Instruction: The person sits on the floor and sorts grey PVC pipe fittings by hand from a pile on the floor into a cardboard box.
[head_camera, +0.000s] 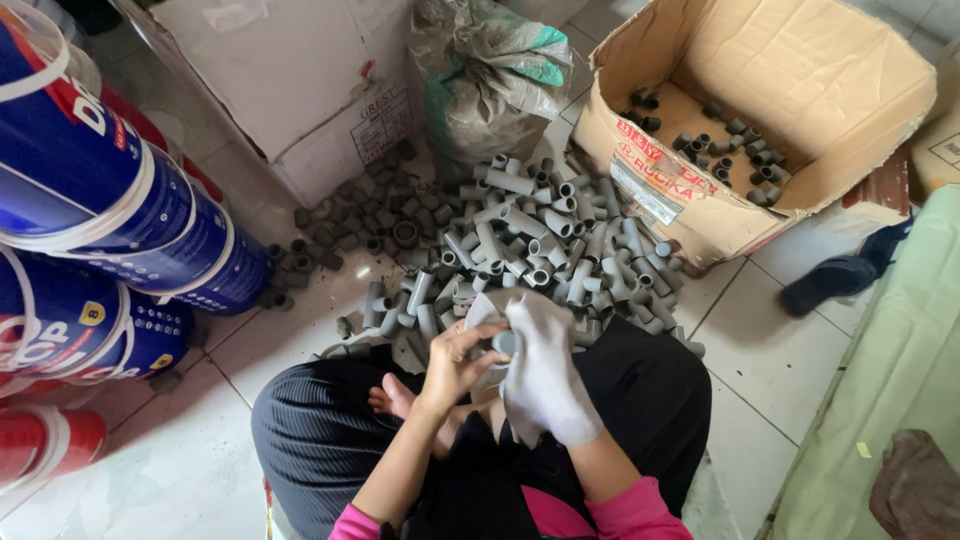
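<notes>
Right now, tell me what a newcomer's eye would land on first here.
First, the big heap of grey pipe fittings on the tiled floor, mid-frame. Just below it, the hands: the right hand, covered in white cloth, and the bare left hand meet around one grey fitting. An open cardboard box holding a few dark fittings sits top right; blue buckets are stacked at left.

Both forearms rise from the lap and meet in front of the body. The left hand (455, 365) is bare, fingers curled inward. The right hand (540, 375), in a white glove, is closed, touching the left.
</notes>
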